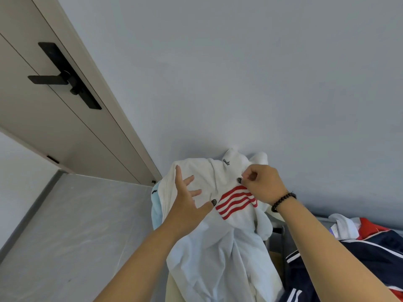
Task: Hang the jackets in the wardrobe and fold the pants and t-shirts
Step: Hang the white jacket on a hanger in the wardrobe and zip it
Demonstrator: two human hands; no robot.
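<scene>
The white garment (218, 225) with red stripes (236, 200) hangs in the middle of the view against the grey wall (239, 73), draped over something it fully covers. The right hand (260, 184) pinches its cloth near the collar, and the left hand (185, 199) lies released, fingers spread flat on the left shoulder. With only 1 pinch holding it, the cloth could slide off its unseen support and drop to the floor (76, 236), or snag the pale blue garment (156, 212) just behind it. Whether it is a jacket or a t-shirt is hard to tell, and no hanger or wardrobe shows. The navy and red clothes (359, 247) at right are cut off by the frame, and what they lie on is unclear.
</scene>
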